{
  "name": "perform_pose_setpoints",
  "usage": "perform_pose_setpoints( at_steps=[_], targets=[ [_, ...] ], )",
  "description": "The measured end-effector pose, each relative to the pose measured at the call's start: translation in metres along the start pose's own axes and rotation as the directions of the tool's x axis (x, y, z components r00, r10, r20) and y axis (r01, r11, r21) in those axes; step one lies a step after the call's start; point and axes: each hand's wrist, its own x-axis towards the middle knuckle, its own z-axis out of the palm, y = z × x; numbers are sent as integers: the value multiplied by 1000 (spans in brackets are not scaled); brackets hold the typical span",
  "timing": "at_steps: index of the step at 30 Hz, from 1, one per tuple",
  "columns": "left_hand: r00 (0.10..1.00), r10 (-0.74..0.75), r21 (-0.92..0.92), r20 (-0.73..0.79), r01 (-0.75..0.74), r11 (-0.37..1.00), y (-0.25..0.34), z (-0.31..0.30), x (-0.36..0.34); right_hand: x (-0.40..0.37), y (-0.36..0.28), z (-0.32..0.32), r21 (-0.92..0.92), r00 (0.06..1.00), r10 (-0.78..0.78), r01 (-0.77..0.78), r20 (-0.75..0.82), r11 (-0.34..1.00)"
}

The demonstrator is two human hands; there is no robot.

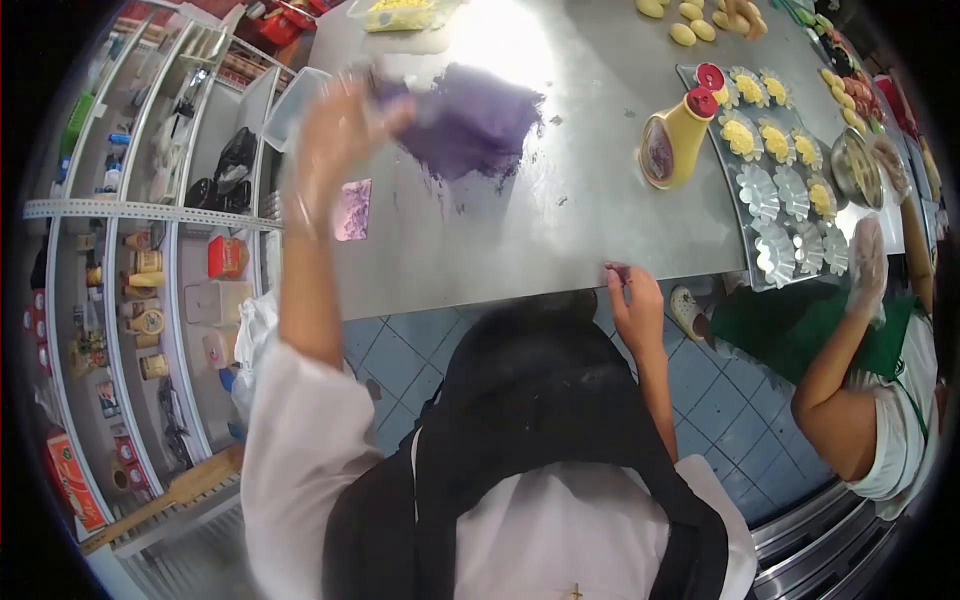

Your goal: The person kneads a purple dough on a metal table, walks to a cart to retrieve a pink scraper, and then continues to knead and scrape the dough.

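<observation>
My left hand [345, 130] is raised over the left part of the metal table [600, 240]. Motion blurs its fingers, and whether it holds anything cannot be made out. Just right of it, a dark purple smear [475, 130] spreads over the metal. A small pink and purple speckled piece [355, 210] lies flat below that hand. At the table's front edge, my right hand [638, 305] has its thumb and fingertips drawn together, with purple at the tips. What it pinches is too small to name.
A yellow bottle [675, 145] with a red cap stands near a tray [745, 235] of metal tart molds, some with yellow filling. A co-worker's gloved hand [868, 260] is beside the tray. Shelves [150, 210] line the left. A clear tub [295, 110] sits at the table's left edge.
</observation>
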Motion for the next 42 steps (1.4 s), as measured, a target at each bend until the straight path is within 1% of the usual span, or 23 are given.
perform_pose_setpoints(
  at_steps=[1,2,3,7,8,10,11,12,13,15,17,20,22,23,26,28,30,32,35,37,38,40,42],
  targets=[
    [944,222,78,-245,-209,975,-27,9,39,2,-1,-1,-17,1000,-16,15,-10,1000],
    [778,433,204,-454,-382,901,-50,15,69,4,-2,-2,-37,999,-33,32,-25,999],
    [779,430,202,-457,-380,903,-58,17,74,5,-2,-5,-40,999,-35,34,-23,999],
    [674,644,621,-361,-341,705,-83,20,85,-2,-2,-13,-64,998,59,-57,24,996],
    [651,689,712,-318,-316,627,-87,19,84,-4,0,-13,-60,997,72,-72,-14,996],
    [854,421,379,-304,-297,876,-74,40,67,-11,2,-13,-45,990,105,-110,-97,993],
    [939,277,159,-203,-248,956,-59,73,44,-16,3,-15,-39,989,102,-107,-107,993],
    [988,122,-45,-94,-127,991,-45,107,21,-19,4,-18,-70,986,117,-126,-122,990],
    [989,143,14,-32,-142,990,-47,144,5,-21,6,-21,-103,981,137,-151,-135,983],
    [1000,5,-11,-17,-5,1000,-38,182,-17,-26,9,-29,-97,968,203,-219,-148,971],
    [999,28,-32,-38,-30,999,-40,196,9,-28,12,-33,-96,934,330,-344,-137,934],
    [996,14,-66,-91,-20,998,-50,224,44,-26,24,-33,-156,923,349,-373,-161,915],
    [991,-61,-134,-120,45,990,-61,240,59,-27,23,-28,-184,924,350,-376,-155,908],
    [990,-72,-133,-118,56,990,-64,243,62,-25,21,-23,-161,925,341,-367,-164,916],
    [953,-292,-241,-78,266,933,-64,246,65,-8,7,-9,-120,931,312,-338,-191,934],
    [936,-349,-325,-51,315,892,-56,238,47,6,-10,-5,-71,981,159,-167,-111,983],
    [897,-441,-460,12,397,794,-47,223,19,9,-15,-3,-69,994,92,-96,-55,993],
    [919,-395,-438,17,362,823,-25,205,-33,13,-19,3,-37,1000,-12,13,19,999],
    [924,-382,-407,7,351,843,10,156,-95,22,-16,7,-57,995,-55,59,78,997],
    [881,-387,-427,270,470,773,14,124,-114,30,-15,8,-69,991,-71,79,114,995],
    [878,-394,-423,272,477,770,15,107,-118,35,-15,9,-58,992,-86,91,90,994],
    [939,-258,-425,227,333,842,13,71,-117,46,-13,10,-37,993,-112,114,39,993],
    [986,-57,-215,160,91,972,0,41,-89,58,-11,9,-45,996,-89,90,26,995]
  ],
)
